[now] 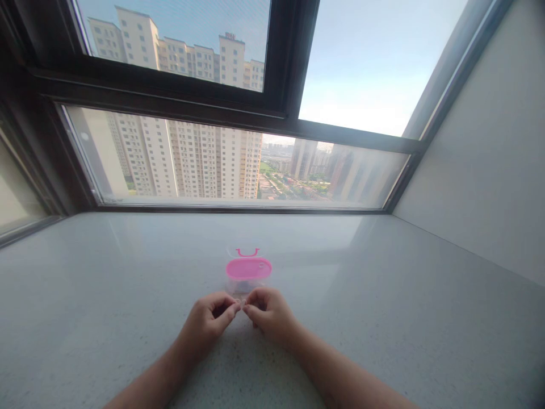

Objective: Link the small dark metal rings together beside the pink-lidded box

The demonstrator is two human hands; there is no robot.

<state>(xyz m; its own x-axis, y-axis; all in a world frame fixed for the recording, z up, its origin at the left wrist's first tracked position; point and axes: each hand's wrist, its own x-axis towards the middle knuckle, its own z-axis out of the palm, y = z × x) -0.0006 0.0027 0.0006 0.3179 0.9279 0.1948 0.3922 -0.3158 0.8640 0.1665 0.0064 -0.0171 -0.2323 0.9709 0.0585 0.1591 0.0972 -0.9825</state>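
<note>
My left hand and my right hand meet above the pale speckled sill, thumbs and forefingers pinched close together. Between the fingertips is something small and clear or whitish, too tiny to make out. Just beyond my hands stands a clear plastic box with a pink oval lid. A pink handle shows behind the lid. Some darker contents show faintly through the box's side, and my fingers hide part of its lower front.
The speckled stone sill spreads out on both sides of my hands. At its back runs a dark window frame, with tall buildings outside. A white wall borders the sill on the right.
</note>
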